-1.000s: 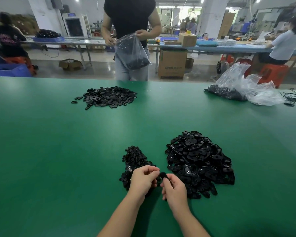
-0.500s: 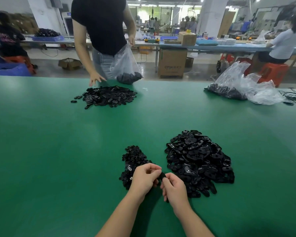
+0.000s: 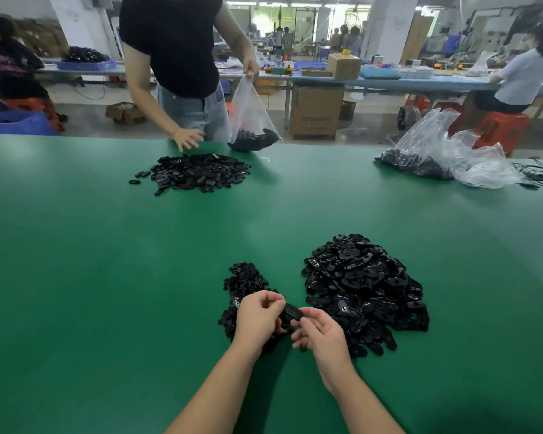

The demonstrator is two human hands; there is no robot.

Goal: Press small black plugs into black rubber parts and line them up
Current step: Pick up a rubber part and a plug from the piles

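My left hand (image 3: 257,317) and my right hand (image 3: 318,332) meet low in the middle of the green table (image 3: 107,277). Between them is one black rubber part (image 3: 290,313), an oval piece, pinched by the fingers of both hands. A small heap of black plugs (image 3: 243,281) lies just behind and under my left hand. A bigger heap of black rubber parts (image 3: 362,286) lies to the right of my right hand. Whether a plug sits in the held part is hidden.
A third heap of black parts (image 3: 195,172) lies at the table's far side. A person in a black shirt (image 3: 173,42) stands there with a clear bag of parts (image 3: 251,126). Crumpled plastic bags (image 3: 445,158) lie at the far right, black cables (image 3: 536,175) beside them.
The held part has come more into view between my hands, which have drawn slightly apart. The person across the table shifted right and lowered the bag toward the table edge.
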